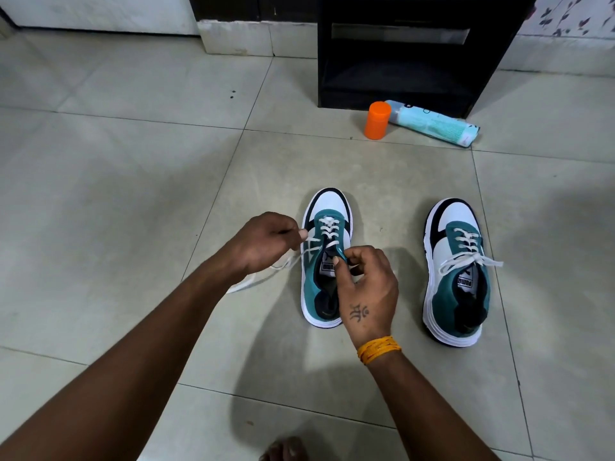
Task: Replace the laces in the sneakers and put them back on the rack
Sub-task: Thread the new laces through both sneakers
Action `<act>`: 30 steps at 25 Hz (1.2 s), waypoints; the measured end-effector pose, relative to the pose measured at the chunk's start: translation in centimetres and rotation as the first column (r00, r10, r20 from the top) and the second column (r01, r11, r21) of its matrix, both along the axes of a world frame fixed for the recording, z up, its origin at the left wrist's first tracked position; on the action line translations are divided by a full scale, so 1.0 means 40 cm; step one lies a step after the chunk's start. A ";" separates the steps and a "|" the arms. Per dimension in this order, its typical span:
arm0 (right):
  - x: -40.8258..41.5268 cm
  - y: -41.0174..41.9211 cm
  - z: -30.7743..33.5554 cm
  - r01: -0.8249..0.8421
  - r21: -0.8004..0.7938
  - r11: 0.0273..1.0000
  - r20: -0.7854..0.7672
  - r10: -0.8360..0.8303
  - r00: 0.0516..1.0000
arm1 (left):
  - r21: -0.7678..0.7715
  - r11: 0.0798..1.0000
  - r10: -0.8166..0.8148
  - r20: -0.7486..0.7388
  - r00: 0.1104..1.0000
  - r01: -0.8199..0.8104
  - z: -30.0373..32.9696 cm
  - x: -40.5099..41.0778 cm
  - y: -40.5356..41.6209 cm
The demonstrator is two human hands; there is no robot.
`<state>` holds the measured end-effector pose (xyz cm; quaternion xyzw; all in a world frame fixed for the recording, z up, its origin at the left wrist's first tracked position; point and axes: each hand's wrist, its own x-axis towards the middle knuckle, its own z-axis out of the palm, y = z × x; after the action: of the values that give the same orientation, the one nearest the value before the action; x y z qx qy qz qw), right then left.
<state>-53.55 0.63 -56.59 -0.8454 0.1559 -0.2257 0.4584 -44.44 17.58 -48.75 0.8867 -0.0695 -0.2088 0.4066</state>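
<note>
both arms stretched forward. left hand fingers curled, pinching. right hand curled, thumb and forefinger pinching; yellow thread band on wrist.

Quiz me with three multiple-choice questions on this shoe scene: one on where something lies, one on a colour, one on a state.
1. Where is the orange cap?
A. inside a sneaker
B. on the floor before the black rack
C. in a hand

2. The laces are
A. white
B. red
C. black

3. The left hand
A. lies flat
B. pinches a lace
C. grips the tube

Answers:
1 B, it stands by the rack's foot.
2 A, both sneakers show white laces.
3 B, fingers pinch the lace beside the left sneaker, while the right hand holds its eyelet edge.
</note>
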 end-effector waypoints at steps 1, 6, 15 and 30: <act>-0.001 0.002 0.003 -0.008 -0.040 0.999 -0.009 0.007 1.000 | -0.079 0.997 -0.001 -0.040 0.999 -0.002 0.018 -0.003 0.002; 0.022 0.021 0.067 -0.045 -0.251 0.967 0.031 0.055 0.998 | -0.300 0.954 -0.033 -0.053 0.998 0.015 0.110 -0.015 -0.009; 0.080 0.054 0.187 -0.053 -0.338 0.940 0.195 0.125 0.973 | -0.438 0.896 -0.093 -0.037 0.995 0.068 0.202 -0.020 0.001; 0.096 0.049 0.178 -0.078 -0.356 0.931 0.167 0.145 0.975 | -0.350 0.937 -0.038 -0.084 0.996 0.006 0.193 -0.014 0.018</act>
<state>-49.71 2.60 -49.48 -0.8950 0.0206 -0.3029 0.3267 -45.01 18.31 -41.05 0.7892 -0.0971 -0.2372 0.5580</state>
